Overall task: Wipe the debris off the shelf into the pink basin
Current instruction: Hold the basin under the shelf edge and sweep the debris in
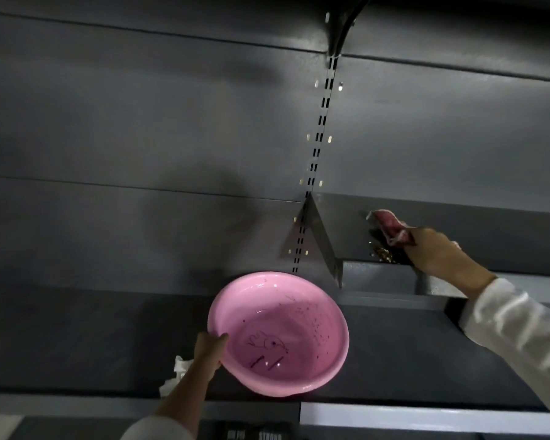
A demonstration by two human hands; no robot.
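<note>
On the dark metal shelf (356, 246) at right, a small pile of debris (384, 255) lies by the front edge, partly hidden behind the right hand (438, 254), which grips a pink rag (389, 227). Lower left, the left hand (209, 346) clasps the rim of the tilted pink basin (278, 333), dark specks and marks inside. White cloth (175, 374) shows behind that wrist, hard to identify.

Both arms wear loose white long sleeves, the left sleeve (159, 430) ending above the wrist, the right sleeve (518, 328) creased and cuffed. Both hands are bare, ungloved.
</note>
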